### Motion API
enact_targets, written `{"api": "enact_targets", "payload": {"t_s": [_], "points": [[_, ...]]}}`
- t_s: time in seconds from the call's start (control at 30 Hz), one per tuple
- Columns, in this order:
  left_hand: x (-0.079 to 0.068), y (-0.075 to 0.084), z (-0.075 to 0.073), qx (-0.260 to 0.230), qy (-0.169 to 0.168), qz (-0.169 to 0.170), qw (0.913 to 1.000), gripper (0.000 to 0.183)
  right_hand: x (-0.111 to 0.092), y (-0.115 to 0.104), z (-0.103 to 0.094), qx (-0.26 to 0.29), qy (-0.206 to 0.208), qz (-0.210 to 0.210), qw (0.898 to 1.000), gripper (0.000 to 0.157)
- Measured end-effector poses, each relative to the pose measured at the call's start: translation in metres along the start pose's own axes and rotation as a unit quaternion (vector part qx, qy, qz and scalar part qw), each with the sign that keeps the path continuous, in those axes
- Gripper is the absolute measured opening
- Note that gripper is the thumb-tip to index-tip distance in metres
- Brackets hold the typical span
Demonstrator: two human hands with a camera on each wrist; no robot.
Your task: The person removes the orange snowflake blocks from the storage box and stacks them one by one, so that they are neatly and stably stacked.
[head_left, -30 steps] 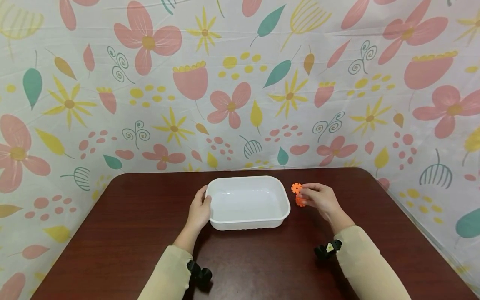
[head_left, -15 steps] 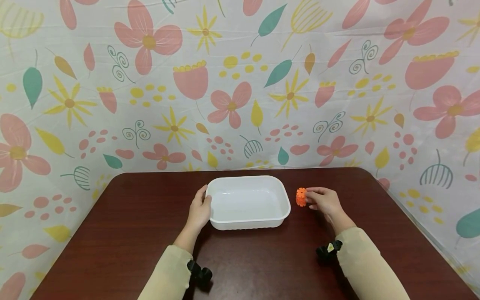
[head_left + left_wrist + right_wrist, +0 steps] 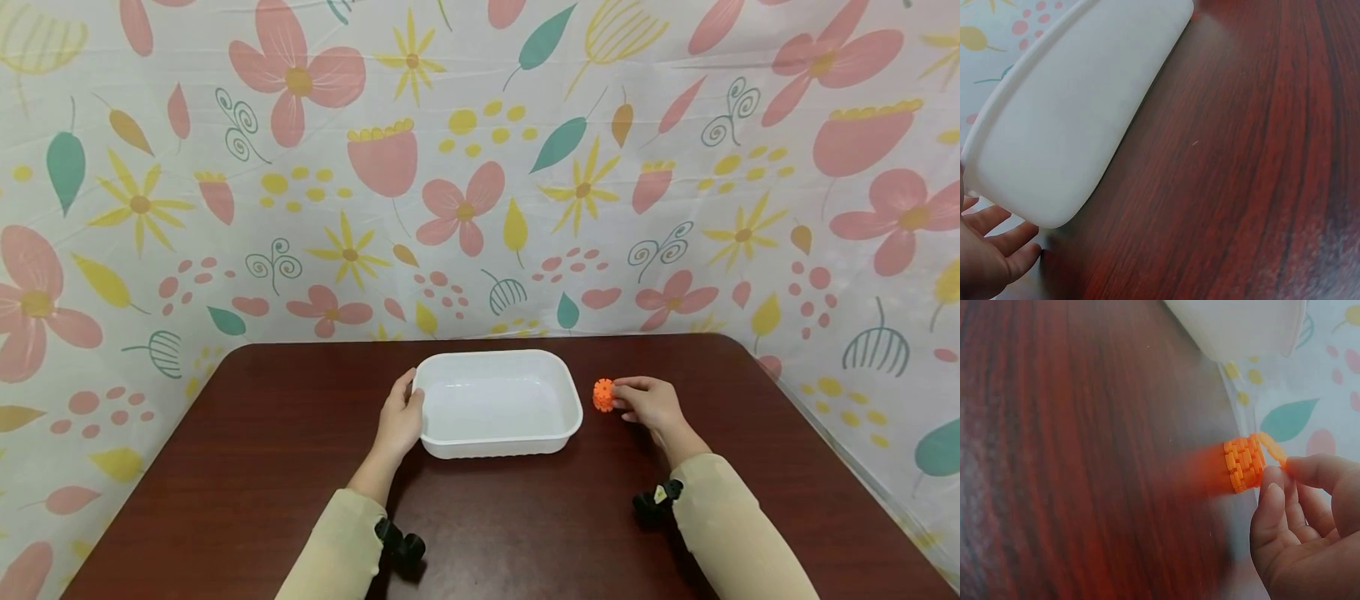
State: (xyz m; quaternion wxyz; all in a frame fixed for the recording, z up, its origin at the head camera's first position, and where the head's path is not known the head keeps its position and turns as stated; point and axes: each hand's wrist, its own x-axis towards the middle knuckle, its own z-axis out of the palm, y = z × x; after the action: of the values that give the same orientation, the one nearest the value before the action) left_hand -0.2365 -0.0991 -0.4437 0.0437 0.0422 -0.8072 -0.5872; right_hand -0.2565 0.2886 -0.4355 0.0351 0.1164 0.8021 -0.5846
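Observation:
At the left end of a white rectangular tray point(image 3: 495, 448), my left hand point(image 3: 400, 421) grips the side, thumb near the rim. In the left wrist view, its fingers point(image 3: 1013, 237) lie against the outer end of the tray. Off the tray's right end stands a short stack of orange notched plastic discs point(image 3: 1244, 464). My right hand point(image 3: 651, 408) pinches one more orange disc point(image 3: 1274, 447) between thumb and index finger. That disc leans at an angle at the top of the stack, its edge right by it.
Everything stands on a dark reddish-brown table point(image 3: 510, 533) with rounded far corners. Behind it hangs a white cloth with flower prints point(image 3: 465, 208). Small black cameras are strapped at both sleeves.
The orange disc in my right hand has come down from above and to the left onto the stack. My right hand shifted slightly down and right. The left hand and tray stay in place.

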Motion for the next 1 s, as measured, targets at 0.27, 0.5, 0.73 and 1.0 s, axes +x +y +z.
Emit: {"api": "enact_targets", "payload": {"t_s": [0.27,0.5,0.73,1.0], "points": [[-0.001,0.002,0.000,-0.005,-0.006,-0.012,0.9999,0.049,-0.002,0.001,0.000,-0.019,0.011,0.006,1.000,0.043],[0.000,0.002,-0.001,-0.016,-0.005,-0.015,0.9997,0.048,-0.003,-0.002,0.001,-0.035,0.021,-0.004,0.999,0.040],[0.003,0.001,-0.003,-0.014,-0.012,-0.022,0.9996,0.049,-0.004,-0.003,-0.002,-0.044,0.042,-0.008,0.998,0.040],[0.004,0.005,-0.019,0.058,-0.046,0.004,0.9973,0.062,-0.014,-0.011,-0.011,-0.203,0.030,-0.109,0.973,0.068]]}}
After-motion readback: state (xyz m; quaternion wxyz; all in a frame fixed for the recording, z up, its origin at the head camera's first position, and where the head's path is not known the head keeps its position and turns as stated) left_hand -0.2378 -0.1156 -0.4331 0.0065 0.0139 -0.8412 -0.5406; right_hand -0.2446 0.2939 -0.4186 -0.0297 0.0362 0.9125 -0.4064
